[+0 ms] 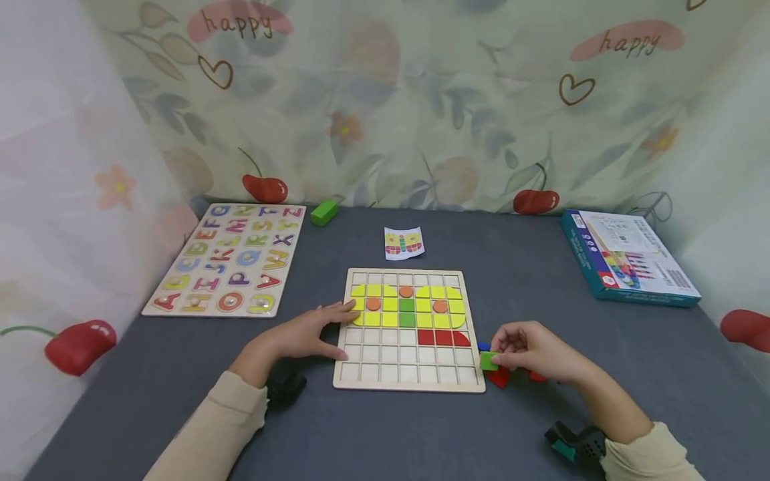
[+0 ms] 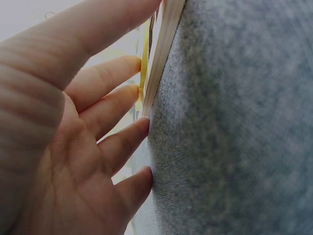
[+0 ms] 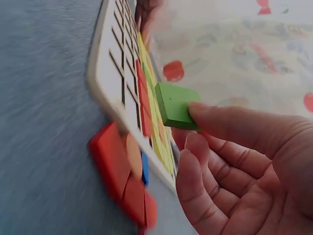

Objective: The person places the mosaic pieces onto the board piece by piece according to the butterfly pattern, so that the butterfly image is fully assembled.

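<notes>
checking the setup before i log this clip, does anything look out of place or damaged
One mild oddity: a green block lies alone beside the letter board's far right corner, away from the loose red pieces near the right hand. Otherwise nothing stands out; I see no spill or damage.

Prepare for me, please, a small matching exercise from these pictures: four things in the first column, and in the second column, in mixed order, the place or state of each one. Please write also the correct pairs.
Column 1
1. Left hand
2. Right hand
3. Card
4. Box

Column 2
A. Lies between the grid board and the curtain
B. Pinches a green tile in its fingers
C. Lies at the far right of the table
D. Touches the grid board's left edge

Pairs: 1-D, 2-B, 3-A, 4-C
</notes>
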Available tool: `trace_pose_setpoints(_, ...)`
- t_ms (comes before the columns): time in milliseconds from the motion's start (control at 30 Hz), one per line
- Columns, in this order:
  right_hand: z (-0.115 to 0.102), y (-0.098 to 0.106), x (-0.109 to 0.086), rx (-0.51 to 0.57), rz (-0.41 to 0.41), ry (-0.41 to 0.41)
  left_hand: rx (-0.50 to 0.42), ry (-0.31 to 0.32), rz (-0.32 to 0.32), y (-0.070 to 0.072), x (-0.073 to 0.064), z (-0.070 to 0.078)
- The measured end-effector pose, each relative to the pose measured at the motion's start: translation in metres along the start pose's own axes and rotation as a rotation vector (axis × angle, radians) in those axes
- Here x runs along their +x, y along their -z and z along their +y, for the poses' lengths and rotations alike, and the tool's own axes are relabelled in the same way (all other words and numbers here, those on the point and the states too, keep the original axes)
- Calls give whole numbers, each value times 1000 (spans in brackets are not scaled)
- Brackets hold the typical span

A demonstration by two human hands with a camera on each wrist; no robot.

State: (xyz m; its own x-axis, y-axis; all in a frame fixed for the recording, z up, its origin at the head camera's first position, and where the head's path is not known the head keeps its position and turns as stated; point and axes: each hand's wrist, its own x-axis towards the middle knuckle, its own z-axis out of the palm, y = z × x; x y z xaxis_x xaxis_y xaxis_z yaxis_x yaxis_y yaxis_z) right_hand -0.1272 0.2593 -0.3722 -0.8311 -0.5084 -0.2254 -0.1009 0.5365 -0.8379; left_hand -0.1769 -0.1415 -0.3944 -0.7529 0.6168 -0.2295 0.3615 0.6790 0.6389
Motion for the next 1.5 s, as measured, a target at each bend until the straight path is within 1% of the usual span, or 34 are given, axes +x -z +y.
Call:
trace_pose_setpoints(200,-7,-10,35,12,-1,3,-5,6,2,0,1,0)
trace_pose_setpoints(400,-21,-24,69,28,1,17,4,11,0,0,0,0)
trace_pose_setpoints(500,-27,-31,85,1,3,32,0,10,-3,0,0,1)
trace_pose_setpoints(667,-30,-42,103,-6,0,38,-8,5,-10,0,1,1)
trace_pose_setpoints(733,-31,-47,108,-7,12,37,-7,4,-10,0,1,1)
trace_pose_setpoints(867,-32,-54,114,-77,62,46,-1,13,-4,0,1,1)
trace_pose_setpoints(1000,-34,-58,114,-143,99,61,-1,19,-2,0,1,0)
trace_pose_setpoints(1200,-36,-60,113,-201,89,87,3,16,-3,0,0,-1)
trace_pose_setpoints(1367,-35,-53,107,-185,56,81,2,13,0,0,1,0)
trace_pose_setpoints(1500,-26,-39,98,-123,67,60,1,15,-4,0,1,0)
